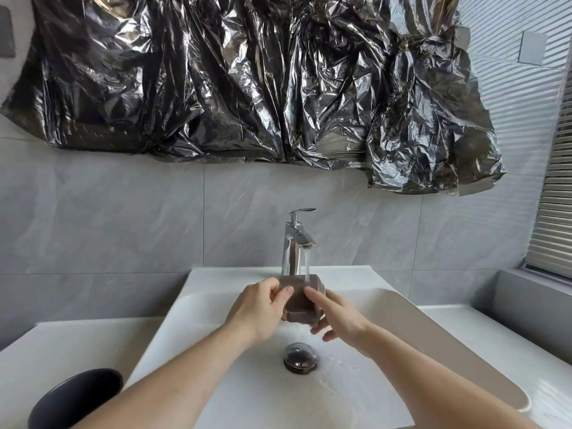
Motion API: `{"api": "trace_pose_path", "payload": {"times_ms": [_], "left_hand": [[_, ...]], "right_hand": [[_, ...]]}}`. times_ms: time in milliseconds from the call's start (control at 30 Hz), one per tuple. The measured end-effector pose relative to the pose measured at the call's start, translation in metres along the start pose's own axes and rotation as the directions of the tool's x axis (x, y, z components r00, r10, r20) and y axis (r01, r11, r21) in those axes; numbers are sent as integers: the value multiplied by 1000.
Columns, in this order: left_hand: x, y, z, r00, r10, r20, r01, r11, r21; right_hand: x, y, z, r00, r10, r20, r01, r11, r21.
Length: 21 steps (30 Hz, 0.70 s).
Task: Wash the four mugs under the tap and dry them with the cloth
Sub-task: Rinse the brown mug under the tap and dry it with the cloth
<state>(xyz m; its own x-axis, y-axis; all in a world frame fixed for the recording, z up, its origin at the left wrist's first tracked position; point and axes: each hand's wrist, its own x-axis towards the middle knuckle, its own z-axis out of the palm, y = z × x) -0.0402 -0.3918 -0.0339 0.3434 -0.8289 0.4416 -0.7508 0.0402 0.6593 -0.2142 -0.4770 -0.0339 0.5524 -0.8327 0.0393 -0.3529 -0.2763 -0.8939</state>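
A brown mug [301, 300] is held tilted over the white sink [216, 305], right under the chrome tap [295, 243], which runs water onto it. My left hand [263, 308] grips the mug's left side, thumb across its wall. My right hand [337, 317] cups its right side and underside, with the forefinger laid straight along the wall. At the bottom left corner a dark mug [77, 394] stands on the counter, partly hidden by my left forearm. No cloth is in view.
Water runs down the basin toward the round drain plug [300, 357]. White counter [495, 345] lies on both sides of the sink. Crumpled black plastic sheeting [247, 78] hangs on the tiled wall above. A window blind [554, 227] is at the right.
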Motion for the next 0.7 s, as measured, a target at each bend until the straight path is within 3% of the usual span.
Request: {"api": "trace_pose_path", "payload": {"times_ms": [300, 433, 700], "left_hand": [[2, -4, 1, 999, 25, -25, -24, 998, 54], [3, -6, 1, 1000, 21, -15, -19, 997, 68], [1, 0, -1, 994, -77, 78, 85, 991, -102]], "right_hand": [[6, 3, -3, 999, -29, -22, 32, 988, 151], [5, 1, -3, 998, -10, -61, 18, 990, 139], [8, 2, -6, 989, 107, -102, -98, 991, 89]]}}
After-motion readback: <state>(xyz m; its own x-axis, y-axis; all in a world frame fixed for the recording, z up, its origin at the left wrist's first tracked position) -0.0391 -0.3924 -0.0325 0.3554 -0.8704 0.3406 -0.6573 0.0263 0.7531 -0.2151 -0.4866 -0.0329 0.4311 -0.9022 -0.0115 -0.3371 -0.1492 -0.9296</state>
